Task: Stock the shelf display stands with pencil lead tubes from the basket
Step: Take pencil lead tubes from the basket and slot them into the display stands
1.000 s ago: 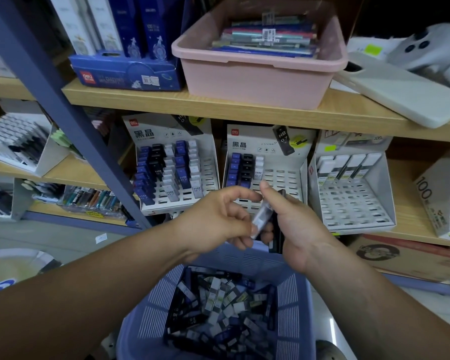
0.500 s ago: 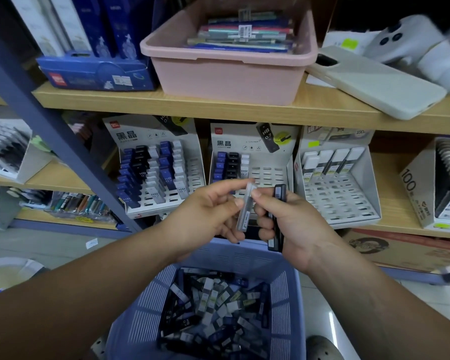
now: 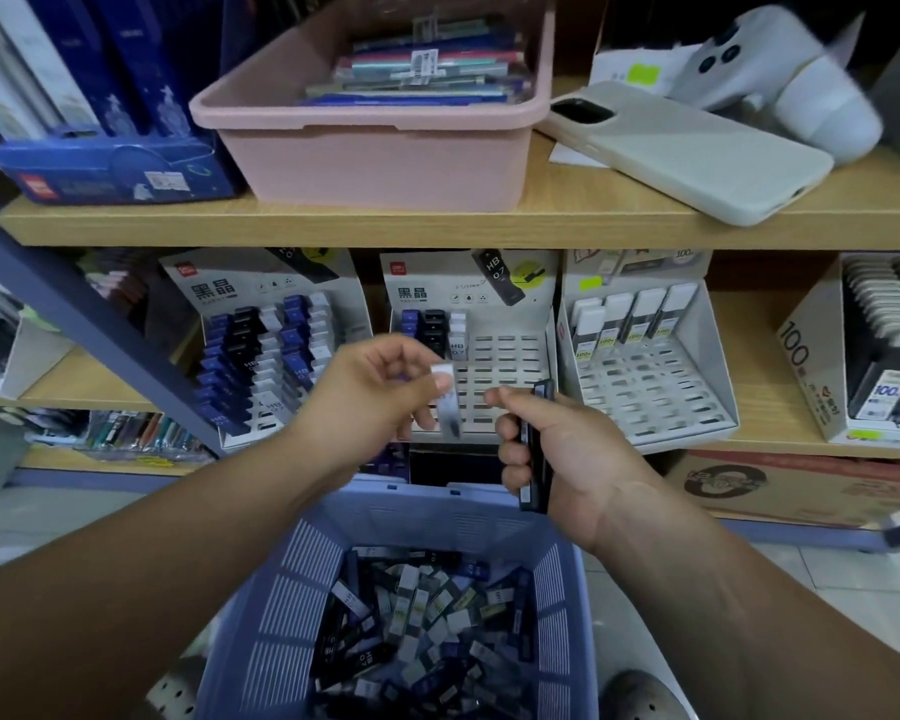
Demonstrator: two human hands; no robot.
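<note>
The pale tube (image 3: 447,402) is now pinched by the left hand (image 3: 370,402) alone; the right hand (image 3: 567,449) has let go and sits just beside it, curled round dark tubes (image 3: 536,454). The part-filled display stand (image 3: 494,376) lies right beyond the left fingertips, the basket (image 3: 437,511) below both wrists, so slotting it in looks next

The purple-blue plastic basket (image 3: 292,579) has thin pale slots like stripes on its walls. The little lead tubes (image 3: 417,615) in it are black, white and dark blue. The thin see-through grey tube (image 3: 449,413) has a white cap. The long black tube (image 3: 537,459) has a white patch. The white cardboard display stand (image 3: 510,376) has rows of dark slots. The plastic tub (image 3: 375,163) is pink, the wooden shelf board (image 3: 333,228) is light brown, and the phone case (image 3: 697,158) is pale grey.
</note>
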